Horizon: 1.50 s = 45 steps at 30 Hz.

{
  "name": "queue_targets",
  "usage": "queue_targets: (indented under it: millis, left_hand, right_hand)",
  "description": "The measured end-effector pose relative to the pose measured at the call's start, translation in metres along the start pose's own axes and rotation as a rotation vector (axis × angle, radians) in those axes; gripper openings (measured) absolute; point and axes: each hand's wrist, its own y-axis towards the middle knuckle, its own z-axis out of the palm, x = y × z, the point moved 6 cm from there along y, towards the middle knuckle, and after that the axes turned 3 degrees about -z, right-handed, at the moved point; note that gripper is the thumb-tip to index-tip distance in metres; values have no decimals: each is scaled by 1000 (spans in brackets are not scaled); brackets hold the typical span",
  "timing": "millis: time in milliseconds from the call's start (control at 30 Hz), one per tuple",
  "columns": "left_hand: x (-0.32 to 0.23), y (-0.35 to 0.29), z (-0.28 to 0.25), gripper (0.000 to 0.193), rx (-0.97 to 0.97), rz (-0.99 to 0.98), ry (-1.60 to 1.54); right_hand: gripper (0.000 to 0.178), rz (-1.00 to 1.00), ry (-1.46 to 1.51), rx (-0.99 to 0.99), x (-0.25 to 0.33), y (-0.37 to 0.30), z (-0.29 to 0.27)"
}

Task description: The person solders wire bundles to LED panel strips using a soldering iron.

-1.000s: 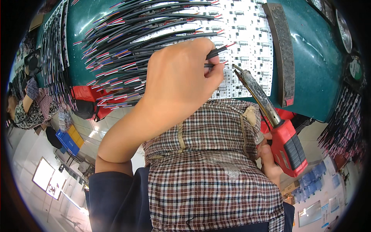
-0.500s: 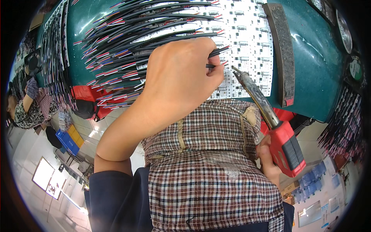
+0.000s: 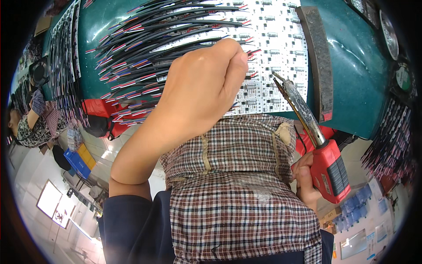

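Observation:
My left hand (image 3: pixel 204 83) is closed over the white circuit board panel (image 3: pixel 283 57), its fingers mostly hidden beneath it. A black cable (image 3: pixel 249 54) with bared red wire ends sticks out past the thumb, pinched there as far as I can see. In my right hand (image 3: pixel 305 178) is a red soldering gun (image 3: pixel 329 171). Its long metal barrel points up and to the left, and the tip sits over the panel, apart from the wire ends. Many black cables (image 3: pixel 145 48) with red, white and blue ends fan leftward across the panel.
A dark bar (image 3: pixel 317 61) lies along the panel's right edge on the green tabletop (image 3: pixel 351 75). More cable bundles hang at the far left (image 3: pixel 61 57) and the right (image 3: pixel 389 141). Another person (image 3: pixel 35 119) sits at the far left. A checked apron (image 3: pixel 241 198) covers my front.
The soldering gun's tip has drawn right, away from the wire ends. My left hand has shifted slightly left and turned, hiding its fingertips. The panel has slid a little left.

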Motion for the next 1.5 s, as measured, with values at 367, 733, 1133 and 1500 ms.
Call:
queue_targets:
  millis: [367,733,1133,1500]
  left_hand:
    - [-23,-20,-16,16,-317,207,75]
    - [-8,-20,0,11,-122,105,80]
    - [1,-22,21,16,-65,94,119]
    - [0,-22,22,16,-79,94,126]
  right_hand:
    - [17,204,98,46,1,-7,-5]
    - [7,-5,-9,-30,4,-5,-3]
    - [23,230,-16,-29,-10,-13,-3]
    - [21,220,-20,17,-10,-5,0]
